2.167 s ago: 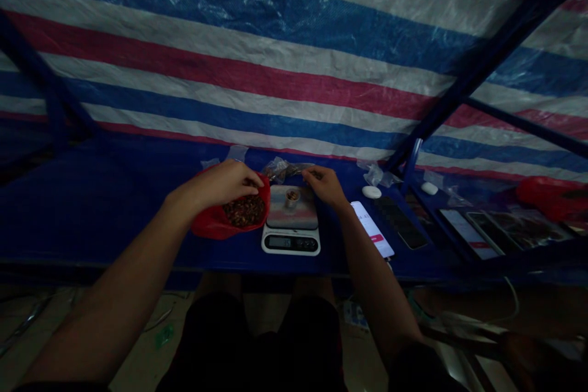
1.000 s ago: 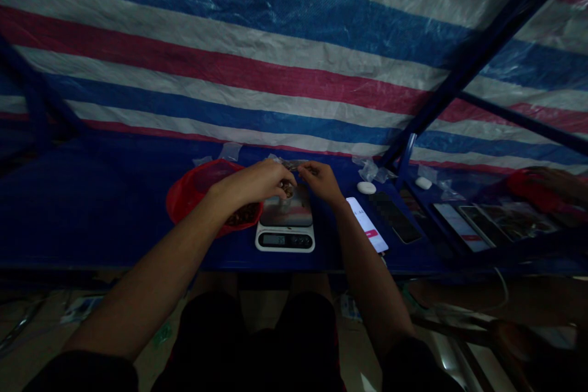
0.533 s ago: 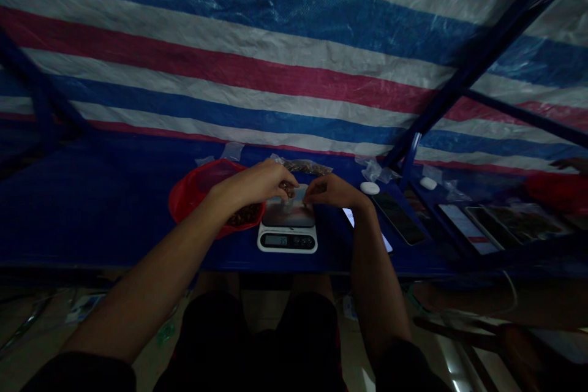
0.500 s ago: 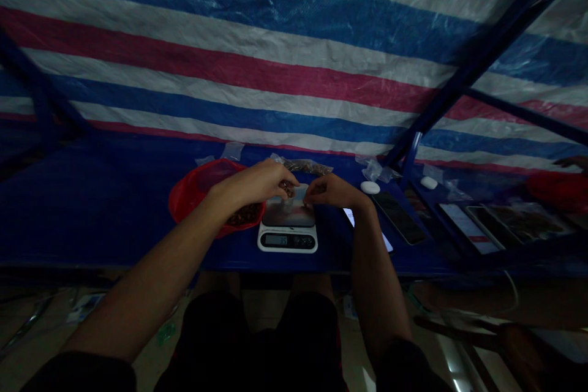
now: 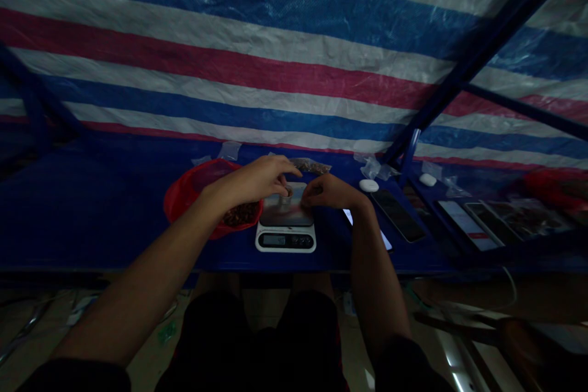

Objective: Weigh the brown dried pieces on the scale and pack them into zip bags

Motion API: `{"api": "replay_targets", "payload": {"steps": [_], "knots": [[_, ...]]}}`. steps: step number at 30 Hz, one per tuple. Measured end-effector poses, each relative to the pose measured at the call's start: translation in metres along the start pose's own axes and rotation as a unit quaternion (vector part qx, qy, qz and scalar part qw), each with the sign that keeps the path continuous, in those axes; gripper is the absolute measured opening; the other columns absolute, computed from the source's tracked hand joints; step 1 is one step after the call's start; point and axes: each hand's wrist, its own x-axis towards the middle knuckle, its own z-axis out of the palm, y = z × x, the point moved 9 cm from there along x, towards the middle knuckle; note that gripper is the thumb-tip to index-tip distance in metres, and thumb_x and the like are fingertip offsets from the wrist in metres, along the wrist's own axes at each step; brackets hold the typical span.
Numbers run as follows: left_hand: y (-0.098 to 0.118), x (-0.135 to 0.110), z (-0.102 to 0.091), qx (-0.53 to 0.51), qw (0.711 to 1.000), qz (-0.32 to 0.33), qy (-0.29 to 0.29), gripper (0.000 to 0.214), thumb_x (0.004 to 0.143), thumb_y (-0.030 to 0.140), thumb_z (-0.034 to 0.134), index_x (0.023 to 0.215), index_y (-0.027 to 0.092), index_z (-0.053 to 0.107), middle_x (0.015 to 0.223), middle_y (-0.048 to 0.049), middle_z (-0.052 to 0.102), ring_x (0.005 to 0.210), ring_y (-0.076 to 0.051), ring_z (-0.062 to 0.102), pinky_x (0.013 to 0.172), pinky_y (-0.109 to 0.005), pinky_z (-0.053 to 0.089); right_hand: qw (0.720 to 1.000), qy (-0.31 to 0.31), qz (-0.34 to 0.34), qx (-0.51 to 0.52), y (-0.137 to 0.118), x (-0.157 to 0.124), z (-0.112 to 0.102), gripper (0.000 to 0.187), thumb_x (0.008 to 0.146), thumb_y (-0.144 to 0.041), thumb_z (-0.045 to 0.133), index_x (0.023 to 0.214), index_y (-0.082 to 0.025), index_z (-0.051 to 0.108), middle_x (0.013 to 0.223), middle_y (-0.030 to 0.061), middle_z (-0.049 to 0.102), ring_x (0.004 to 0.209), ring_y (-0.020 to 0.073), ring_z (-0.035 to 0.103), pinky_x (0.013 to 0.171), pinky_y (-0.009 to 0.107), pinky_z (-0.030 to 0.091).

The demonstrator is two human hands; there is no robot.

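Note:
A white digital scale (image 5: 285, 234) sits on the blue table (image 5: 92, 214) in front of me, with a small cup (image 5: 286, 193) on its platter. My left hand (image 5: 257, 176) hovers over the cup, fingers pinched together on something too small to name. My right hand (image 5: 328, 191) rests at the platter's right edge, fingers curled on what looks like a small clear bag. A red bowl (image 5: 193, 187) of dark brown bits (image 5: 241, 214) stands just left of the scale, partly hidden by my left arm.
A clear bag of brown bits (image 5: 310, 165) lies behind the scale. Phones (image 5: 397, 214) and white round cases (image 5: 368, 185) lie to the right, more phones (image 5: 459, 214) farther right. A striped tarp (image 5: 275, 61) hangs behind; blue frame bars (image 5: 459, 55) slant at right.
My left hand went from the red bowl over to the cup on the scale. My right hand drew in from the bag behind the scale to the platter's right edge.

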Motion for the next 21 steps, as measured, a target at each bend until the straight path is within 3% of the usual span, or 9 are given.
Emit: {"api": "replay_targets", "payload": {"steps": [6, 11, 16, 21], "knots": [[0.001, -0.005, 0.006, -0.067, 0.997, 0.016, 0.02, 0.062, 0.096, 0.005, 0.06, 0.154, 0.028, 0.06, 0.156, -0.0102, 0.055, 0.127, -0.019, 0.068, 0.105, -0.031, 0.058, 0.996, 0.068, -0.021, 0.057, -0.007, -0.003, -0.013, 0.014, 0.08, -0.032, 0.076, 0.084, -0.021, 0.083, 0.085, 0.0035, 0.082, 0.077, 0.0198, 0.073, 0.077, 0.034, 0.057], [-0.002, -0.006, 0.015, -0.07, 0.997, 0.023, 0.016, 0.073, 0.096, 0.007, 0.063, 0.163, 0.032, 0.048, 0.169, -0.0098, 0.046, 0.144, -0.024, 0.058, 0.116, -0.038, 0.053, 0.992, 0.11, -0.033, 0.055, -0.002, 0.0, -0.018, 0.015, 0.083, -0.035, 0.077, 0.085, -0.02, 0.082, 0.086, 0.0049, 0.081, 0.078, 0.0208, 0.073, 0.078, 0.037, 0.058], [0.002, -0.01, 0.005, -0.05, 0.996, 0.054, 0.054, 0.062, 0.099, 0.019, 0.066, 0.159, 0.026, 0.053, 0.162, -0.0105, 0.054, 0.148, -0.025, 0.055, 0.119, -0.039, 0.05, 0.993, 0.116, -0.01, -0.013, 0.01, 0.008, -0.015, 0.02, 0.083, -0.036, 0.078, 0.092, -0.019, 0.086, 0.087, 0.006, 0.082, 0.078, 0.0219, 0.073, 0.074, 0.035, 0.058], [-0.01, -0.031, -0.031, 0.017, 0.993, 0.01, 0.112, 0.035, 0.102, 0.029, 0.061, 0.134, 0.02, 0.073, 0.134, -0.0095, 0.074, 0.122, -0.024, 0.07, 0.11, -0.038, 0.054, 0.993, 0.112, -0.01, -0.047, 0.011, 0.011, -0.012, 0.02, 0.087, -0.035, 0.074, 0.09, -0.019, 0.086, 0.092, 0.0065, 0.084, 0.083, 0.0218, 0.074, 0.076, 0.033, 0.058]]}}
